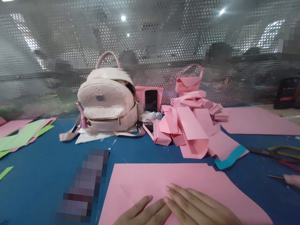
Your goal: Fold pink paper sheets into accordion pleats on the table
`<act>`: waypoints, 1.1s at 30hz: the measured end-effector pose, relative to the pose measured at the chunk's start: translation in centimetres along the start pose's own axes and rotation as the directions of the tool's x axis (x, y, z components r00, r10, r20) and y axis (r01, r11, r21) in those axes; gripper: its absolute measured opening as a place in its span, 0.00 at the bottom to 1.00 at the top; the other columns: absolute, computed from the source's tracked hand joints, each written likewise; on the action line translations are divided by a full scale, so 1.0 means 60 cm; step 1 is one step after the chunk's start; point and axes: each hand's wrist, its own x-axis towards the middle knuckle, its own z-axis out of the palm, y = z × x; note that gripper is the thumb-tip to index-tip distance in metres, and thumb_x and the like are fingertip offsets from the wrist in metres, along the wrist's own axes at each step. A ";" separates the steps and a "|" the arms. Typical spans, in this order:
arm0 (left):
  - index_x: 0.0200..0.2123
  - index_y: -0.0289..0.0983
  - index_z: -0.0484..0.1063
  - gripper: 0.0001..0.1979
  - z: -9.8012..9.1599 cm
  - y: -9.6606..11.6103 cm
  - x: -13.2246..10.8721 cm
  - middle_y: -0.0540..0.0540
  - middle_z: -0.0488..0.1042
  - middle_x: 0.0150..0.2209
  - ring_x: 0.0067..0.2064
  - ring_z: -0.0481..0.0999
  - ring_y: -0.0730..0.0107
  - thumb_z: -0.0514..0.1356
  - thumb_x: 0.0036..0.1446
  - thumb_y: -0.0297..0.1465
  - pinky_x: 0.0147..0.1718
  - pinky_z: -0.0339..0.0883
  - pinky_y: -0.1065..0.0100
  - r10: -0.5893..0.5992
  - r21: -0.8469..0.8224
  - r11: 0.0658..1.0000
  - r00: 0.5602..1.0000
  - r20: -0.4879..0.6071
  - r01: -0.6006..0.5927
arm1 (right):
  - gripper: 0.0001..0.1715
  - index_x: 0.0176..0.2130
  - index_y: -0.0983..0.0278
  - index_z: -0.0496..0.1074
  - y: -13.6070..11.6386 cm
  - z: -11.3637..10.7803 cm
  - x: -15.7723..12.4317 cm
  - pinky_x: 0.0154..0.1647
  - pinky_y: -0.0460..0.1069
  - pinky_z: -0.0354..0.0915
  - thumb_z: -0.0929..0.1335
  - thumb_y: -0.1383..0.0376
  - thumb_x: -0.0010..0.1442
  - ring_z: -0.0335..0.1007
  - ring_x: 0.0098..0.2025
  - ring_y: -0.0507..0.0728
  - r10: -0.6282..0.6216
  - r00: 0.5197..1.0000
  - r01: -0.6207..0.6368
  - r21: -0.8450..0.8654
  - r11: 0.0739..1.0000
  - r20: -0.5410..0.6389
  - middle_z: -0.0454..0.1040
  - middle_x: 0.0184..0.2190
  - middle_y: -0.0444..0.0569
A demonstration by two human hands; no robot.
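Note:
A large sheet of pink paper (pixel 142 173) lies on the blue table in front of me, its right edge lifting a little. My left hand (pixel 143 219) rests on its lower part with the fingers stretched out. Beside it, my right hand (pixel 205 216) presses on the same sheet, fingers extended and side by side, the tips meeting those of the left hand. Both palms face down, and neither hand grips anything. What lies under the palms is hidden.
A cream backpack (pixel 107 100), a phone (pixel 150 100) and a heap of folded pink paper (pixel 186 124) stand at the back. Scissors (pixel 292 155) and a pointed tool (pixel 298 182) lie right. Green paper strips (pixel 12 143) lie left. A blurred-out object (pixel 83 184) is left of the sheet.

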 end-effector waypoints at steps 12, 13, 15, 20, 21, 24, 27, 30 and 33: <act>0.58 0.49 0.70 0.18 -0.002 -0.016 0.011 0.50 0.78 0.51 0.59 0.71 0.70 0.57 0.67 0.43 0.65 0.55 0.58 0.030 -0.044 0.999 1.000 -0.004 -0.030 | 0.36 0.61 0.67 0.66 0.002 0.014 -0.004 0.48 0.52 0.74 0.65 0.66 0.53 0.76 0.53 0.60 0.039 0.998 -0.042 0.070 0.997 0.047 0.71 0.60 0.53; 0.58 0.50 0.70 0.18 0.001 -0.016 0.010 0.51 0.79 0.51 0.60 0.71 0.69 0.58 0.66 0.43 0.66 0.52 0.55 0.022 -0.046 0.999 1.000 -0.009 -0.022 | 0.37 0.62 0.67 0.65 0.003 0.014 -0.003 0.48 0.51 0.74 0.65 0.66 0.53 0.75 0.53 0.60 0.030 0.998 -0.034 0.074 0.997 0.052 0.70 0.60 0.53; 0.58 0.52 0.70 0.17 0.004 -0.015 0.008 0.52 0.78 0.51 0.60 0.70 0.68 0.57 0.67 0.42 0.67 0.46 0.48 0.012 -0.043 0.999 1.000 -0.013 -0.013 | 0.37 0.63 0.67 0.64 0.005 0.014 -0.001 0.48 0.51 0.75 0.65 0.66 0.53 0.75 0.54 0.60 0.022 0.998 -0.027 0.085 0.996 0.057 0.69 0.61 0.52; 0.61 0.54 0.66 0.18 -0.006 -0.029 0.008 0.52 0.77 0.53 0.60 0.71 0.65 0.52 0.70 0.41 0.67 0.43 0.45 0.043 -0.003 0.999 0.997 0.070 -0.042 | 0.37 0.63 0.67 0.64 0.007 0.017 -0.001 0.48 0.52 0.75 0.66 0.66 0.55 0.74 0.55 0.62 0.037 0.997 -0.046 0.139 0.989 0.063 0.69 0.61 0.53; 0.61 0.51 0.67 0.19 -0.010 -0.034 0.009 0.50 0.77 0.54 0.59 0.72 0.63 0.50 0.71 0.43 0.66 0.49 0.47 0.065 0.016 0.998 0.993 0.098 -0.067 | 0.37 0.64 0.67 0.64 0.008 0.017 -0.001 0.49 0.53 0.74 0.66 0.65 0.56 0.74 0.55 0.62 0.036 0.998 -0.044 0.148 0.988 0.055 0.69 0.61 0.53; 0.59 0.40 0.70 0.23 -0.028 -0.046 0.008 0.44 0.78 0.53 0.54 0.77 0.59 0.46 0.72 0.43 0.54 0.70 0.57 0.108 0.079 0.989 0.978 0.178 -0.124 | 0.36 0.65 0.66 0.62 0.009 0.013 -0.001 0.50 0.53 0.74 0.67 0.61 0.59 0.74 0.54 0.62 0.030 0.999 -0.035 0.147 0.989 0.037 0.70 0.60 0.52; 0.55 0.35 0.72 0.19 -0.049 -0.054 0.006 0.42 0.80 0.49 0.48 0.81 0.59 0.49 0.70 0.34 0.39 0.78 0.65 0.119 0.116 0.982 0.968 0.221 -0.147 | 0.30 0.61 0.64 0.67 0.009 0.009 0.001 0.48 0.53 0.74 0.66 0.60 0.61 0.76 0.51 0.61 0.038 0.999 -0.040 0.106 0.994 0.026 0.74 0.57 0.52; 0.49 0.33 0.74 0.17 -0.068 -0.057 0.010 0.42 0.82 0.42 0.41 0.84 0.60 0.48 0.65 0.25 0.27 0.77 0.69 0.102 0.140 0.979 0.955 0.277 -0.145 | 0.25 0.56 0.65 0.71 0.005 0.014 -0.003 0.48 0.53 0.73 0.63 0.64 0.60 0.78 0.48 0.60 0.015 1.000 -0.014 0.052 0.999 -0.015 0.77 0.54 0.53; 0.41 0.34 0.73 0.16 -0.070 -0.040 0.023 0.45 0.82 0.32 0.30 0.83 0.63 0.47 0.59 0.20 0.20 0.74 0.69 0.022 0.175 0.983 0.973 0.231 -0.064 | 0.28 0.56 0.65 0.71 -0.001 0.024 -0.016 0.51 0.54 0.70 0.61 0.68 0.57 0.76 0.51 0.60 0.047 0.999 -0.046 0.053 0.998 -0.016 0.76 0.55 0.53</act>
